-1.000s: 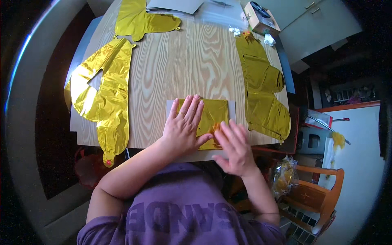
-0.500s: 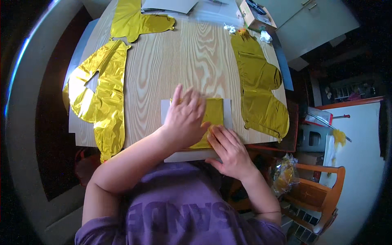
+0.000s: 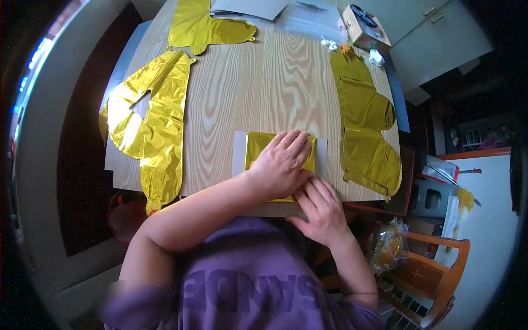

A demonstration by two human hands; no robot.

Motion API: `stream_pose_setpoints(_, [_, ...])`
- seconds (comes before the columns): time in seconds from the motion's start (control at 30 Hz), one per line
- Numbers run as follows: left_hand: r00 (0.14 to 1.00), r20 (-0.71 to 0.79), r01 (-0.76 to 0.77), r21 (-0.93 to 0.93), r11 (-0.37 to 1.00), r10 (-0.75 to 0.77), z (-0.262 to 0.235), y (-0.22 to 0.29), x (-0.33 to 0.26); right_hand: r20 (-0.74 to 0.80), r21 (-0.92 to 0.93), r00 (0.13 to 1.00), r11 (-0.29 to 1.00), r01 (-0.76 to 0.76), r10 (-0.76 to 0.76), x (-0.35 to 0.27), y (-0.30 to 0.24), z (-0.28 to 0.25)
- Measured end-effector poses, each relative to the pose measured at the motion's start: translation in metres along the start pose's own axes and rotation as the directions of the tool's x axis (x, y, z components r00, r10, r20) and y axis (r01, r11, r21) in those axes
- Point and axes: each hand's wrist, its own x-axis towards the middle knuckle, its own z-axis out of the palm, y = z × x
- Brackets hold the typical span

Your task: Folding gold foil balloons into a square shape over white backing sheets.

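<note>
1 row of txt, lg block caps, dk purple, runs across front of person's lighter purple shirt; R-end letters creased w/ fabric.

Foil lies on a sheet at the near edge of the table, between a left balloon and a right balloon. Papers lie farther back, left of a box.

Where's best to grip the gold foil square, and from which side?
Probably pinch the gold foil square by its far left corner, from the left: that corner is uncovered; the left hand covers the middle, the right hand lies at the near right.
</note>
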Motion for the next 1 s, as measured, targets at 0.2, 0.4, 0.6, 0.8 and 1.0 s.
stream_pose_setpoints(0.2, [0.999,-0.032,0.011,0.003,1.0,-0.01,0.009,-0.002,-0.008,-0.025,0.009,1.0,1.0,0.012,-0.012,0.0,0.001,0.001])
stream_pose_setpoints(0.4, [0.998,-0.039,0.052,0.077,0.996,-0.049,0.004,0.003,-0.015,-0.013,0.065,1.0,0.998,-0.023,0.024,0.001,0.001,-0.005])
stream_pose_setpoints(0.6, [0.987,-0.039,0.163,0.193,0.968,-0.158,-0.006,0.002,-0.034,-0.031,0.102,0.997,0.993,-0.067,0.07,0.004,0.002,-0.006])
stream_pose_setpoints(0.8, [0.987,-0.01,0.157,0.192,0.969,-0.158,-0.006,-0.005,-0.048,-0.045,0.246,0.991,0.963,-0.114,0.128,0.011,0.005,-0.008])
stream_pose_setpoints(1.0, [0.985,0.007,0.165,0.223,0.961,-0.171,-0.004,-0.004,-0.047,-0.238,0.14,0.945,0.971,-0.193,0.222,0.062,0.016,0.013])
